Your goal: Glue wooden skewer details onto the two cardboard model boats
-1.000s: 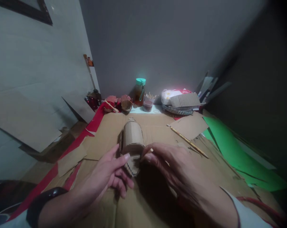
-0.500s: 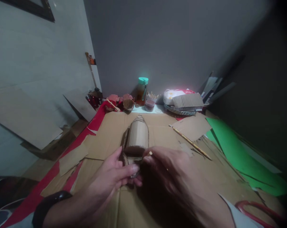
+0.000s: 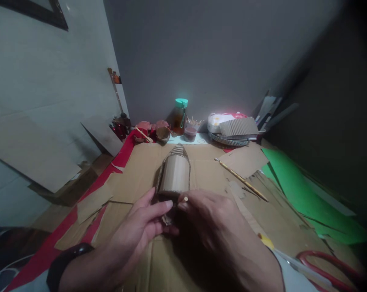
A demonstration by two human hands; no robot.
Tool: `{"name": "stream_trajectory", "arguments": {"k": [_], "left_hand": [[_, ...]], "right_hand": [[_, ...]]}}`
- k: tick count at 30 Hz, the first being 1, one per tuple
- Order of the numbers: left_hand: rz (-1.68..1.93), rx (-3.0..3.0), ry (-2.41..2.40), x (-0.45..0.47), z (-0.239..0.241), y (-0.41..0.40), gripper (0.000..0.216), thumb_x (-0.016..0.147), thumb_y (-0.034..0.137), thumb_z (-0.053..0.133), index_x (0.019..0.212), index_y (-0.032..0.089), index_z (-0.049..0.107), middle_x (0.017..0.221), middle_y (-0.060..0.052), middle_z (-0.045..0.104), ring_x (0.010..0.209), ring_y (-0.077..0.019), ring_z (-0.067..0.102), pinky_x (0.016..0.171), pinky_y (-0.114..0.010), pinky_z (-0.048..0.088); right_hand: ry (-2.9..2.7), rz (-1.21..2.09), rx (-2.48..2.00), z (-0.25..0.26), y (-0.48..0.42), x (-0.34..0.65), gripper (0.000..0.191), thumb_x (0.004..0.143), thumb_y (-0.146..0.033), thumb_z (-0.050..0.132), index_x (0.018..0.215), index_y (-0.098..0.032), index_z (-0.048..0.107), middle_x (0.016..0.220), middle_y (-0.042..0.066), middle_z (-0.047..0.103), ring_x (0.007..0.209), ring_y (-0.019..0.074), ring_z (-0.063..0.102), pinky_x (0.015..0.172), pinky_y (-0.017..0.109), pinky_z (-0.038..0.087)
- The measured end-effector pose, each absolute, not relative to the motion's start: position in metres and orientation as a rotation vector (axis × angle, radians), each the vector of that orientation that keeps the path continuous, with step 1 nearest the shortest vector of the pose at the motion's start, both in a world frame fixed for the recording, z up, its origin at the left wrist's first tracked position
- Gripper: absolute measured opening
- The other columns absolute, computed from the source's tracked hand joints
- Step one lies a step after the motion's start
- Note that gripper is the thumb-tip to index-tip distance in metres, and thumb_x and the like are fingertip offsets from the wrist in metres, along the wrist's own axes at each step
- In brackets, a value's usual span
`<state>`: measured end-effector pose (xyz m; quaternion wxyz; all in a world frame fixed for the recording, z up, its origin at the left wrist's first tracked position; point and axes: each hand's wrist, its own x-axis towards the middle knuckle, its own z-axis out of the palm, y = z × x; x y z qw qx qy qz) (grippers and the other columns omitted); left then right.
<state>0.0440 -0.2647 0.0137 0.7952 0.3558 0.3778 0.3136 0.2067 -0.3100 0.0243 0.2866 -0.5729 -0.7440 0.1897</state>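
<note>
A small boat-shaped cardboard model (image 3: 174,174) with a rounded roof lies on a big cardboard sheet (image 3: 140,170), its pointed end away from me. My left hand (image 3: 140,229) grips the model's near end, fingers curled round it. My right hand (image 3: 213,227) is closed on a thin wooden stick (image 3: 185,199), whose tip shows at the fingertips and touches the near edge of the rounded roof.
A long paintbrush (image 3: 241,178) lies to the right beside a cardboard piece (image 3: 245,159) and green paper (image 3: 295,194). Red-handled scissors (image 3: 326,265) lie near right. A teal-capped bottle (image 3: 179,117), small cups, a corrugated roll (image 3: 238,126) and red craft pieces (image 3: 147,130) line the far wall.
The model has been pulled a little nearer and its bow now points up more. My left hand closed further round its near end. The scissors have come into view at the right.
</note>
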Motion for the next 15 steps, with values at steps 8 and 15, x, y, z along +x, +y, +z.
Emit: {"name": "stream_trajectory", "arguments": {"k": [8, 15], "left_hand": [[0.625, 0.841, 0.799, 0.05, 0.009, -0.268, 0.045, 0.081, 0.019, 0.068, 0.123, 0.016, 0.052, 0.089, -0.003, 0.063, 0.07, -0.0147, 0.058, 0.063, -0.029, 0.051], [0.607, 0.806, 0.725, 0.051, 0.011, -0.267, 0.027, 0.093, 0.03, 0.054, 0.114, 0.013, 0.054, 0.094, -0.008, 0.065, 0.074, -0.0185, 0.061, 0.063, -0.032, 0.05]], "right_hand": [[-1.916, 0.525, -1.562, 0.029, -0.312, 0.207, 0.033, 0.102, -0.028, 0.04, 0.071, -0.02, 0.049, 0.069, -0.001, 0.057, 0.057, 0.0105, 0.047, 0.055, 0.023, 0.034], [-1.882, 0.588, -1.638, 0.03, -0.324, 0.214, 0.023, 0.099, -0.028, 0.036, 0.095, -0.019, 0.057, 0.09, 0.008, 0.066, 0.076, 0.0181, 0.061, 0.069, 0.03, 0.048]]}}
